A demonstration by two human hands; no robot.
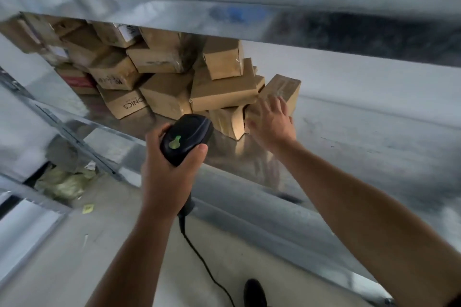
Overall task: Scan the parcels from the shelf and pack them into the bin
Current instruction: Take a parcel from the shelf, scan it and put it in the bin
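On the metal shelf [349, 97], seen from the head camera, a heap of brown cardboard parcels [159, 77] lies stacked loosely, most of it to the left of the person's right hand [270, 122]. That hand rests on the small parcel [279, 95] at the right edge of the heap, fingers spread over its near face and thumb low at its left corner; the parcel sits on the shelf and is not yet lifted. Whether the fingers have closed round it cannot be told.

Left of that hand and slightly nearer the camera, the left hand [167, 169] is wrapped tightly round a black scanner [184, 139], whose head points toward the heap. A green mark shows on its top. Its cable [199, 257] trails down toward the floor [112, 244].

No bin appears in view, so the count of packed parcels cannot be judged. Judging by the heap, many parcels remain to be scanned and packed. The step in hand appears to be taking the next parcel for scanning.
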